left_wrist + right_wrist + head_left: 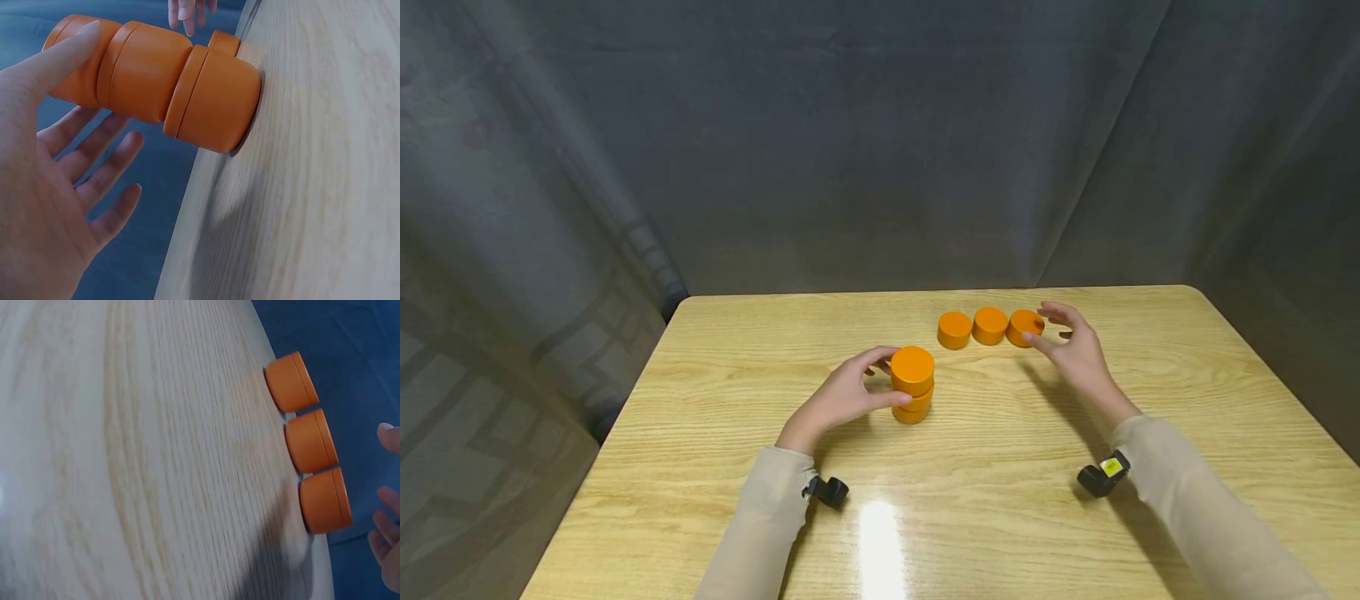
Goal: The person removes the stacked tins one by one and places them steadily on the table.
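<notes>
L hand holds the top pot of an upright stack of 3, thumb in front, fingers behind. Stack is on the bench. Behind it, to the R, is a row: first pot, mid pot, end pot. R hand is nearer these; its fingers are wide, w/ end pot just L of & below them. All orange, round, short, flat on top, w/ thin line nr rim.
</notes>
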Available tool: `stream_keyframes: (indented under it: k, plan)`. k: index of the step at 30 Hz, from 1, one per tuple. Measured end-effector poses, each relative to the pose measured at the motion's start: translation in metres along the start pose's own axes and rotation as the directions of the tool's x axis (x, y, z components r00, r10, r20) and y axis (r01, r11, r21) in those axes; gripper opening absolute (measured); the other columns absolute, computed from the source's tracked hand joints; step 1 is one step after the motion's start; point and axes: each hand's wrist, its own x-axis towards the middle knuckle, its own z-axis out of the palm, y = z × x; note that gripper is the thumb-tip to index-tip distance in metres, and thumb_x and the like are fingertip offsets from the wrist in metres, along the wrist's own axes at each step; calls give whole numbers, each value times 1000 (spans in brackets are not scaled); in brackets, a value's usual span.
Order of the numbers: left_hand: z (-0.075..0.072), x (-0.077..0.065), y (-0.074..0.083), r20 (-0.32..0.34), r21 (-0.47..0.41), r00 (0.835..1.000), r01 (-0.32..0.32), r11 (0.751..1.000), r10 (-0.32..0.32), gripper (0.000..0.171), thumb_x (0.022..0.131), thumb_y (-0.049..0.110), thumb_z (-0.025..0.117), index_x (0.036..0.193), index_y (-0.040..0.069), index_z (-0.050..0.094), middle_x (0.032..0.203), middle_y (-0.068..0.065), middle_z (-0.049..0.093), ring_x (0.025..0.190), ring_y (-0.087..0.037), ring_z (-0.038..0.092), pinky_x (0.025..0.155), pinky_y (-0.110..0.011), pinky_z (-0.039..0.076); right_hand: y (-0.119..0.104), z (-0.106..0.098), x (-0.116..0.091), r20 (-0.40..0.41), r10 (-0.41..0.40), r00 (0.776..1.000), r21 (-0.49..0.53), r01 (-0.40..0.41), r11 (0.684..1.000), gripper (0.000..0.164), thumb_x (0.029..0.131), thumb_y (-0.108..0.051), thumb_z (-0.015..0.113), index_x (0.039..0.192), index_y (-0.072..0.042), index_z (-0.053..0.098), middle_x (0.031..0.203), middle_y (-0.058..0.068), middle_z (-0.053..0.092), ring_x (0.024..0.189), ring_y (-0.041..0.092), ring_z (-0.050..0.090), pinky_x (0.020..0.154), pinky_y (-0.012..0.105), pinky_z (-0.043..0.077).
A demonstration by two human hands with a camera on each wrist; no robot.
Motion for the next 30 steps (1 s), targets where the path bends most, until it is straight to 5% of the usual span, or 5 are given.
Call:
stream_keyframes:
  k: [16,21,30]
  plan:
    - [4,2,-4,20,7,999,28,1000,-28,68,81,37,83,140,21,54,122,9,61,114,-20,55,100,-41,43,-14,1,-12,-46,-15,999,17,15,1000,57,93,-18,71,141,0,47,131,20,58,122,34,49,95,40,37]
    - [5,1,-4,18,19,999,37,999,-37,69,80,38,84,140,21,54,121,9,61,113,-19,55,100,-41,43,-17,4,-16,-42,-29,999,35,30,999,56,92,-14,73,140,1,48,128,21,60,113,16,54,93,35,39]
    - [8,3,-7,24,27,999,32,999,-33,65,81,38,83,138,20,56,118,8,62,112,-19,55,98,-40,44,-24,6,-25,-16,-63,998,44,64,997,54,92,-15,73,138,1,50,127,20,61,113,19,55,92,32,41]
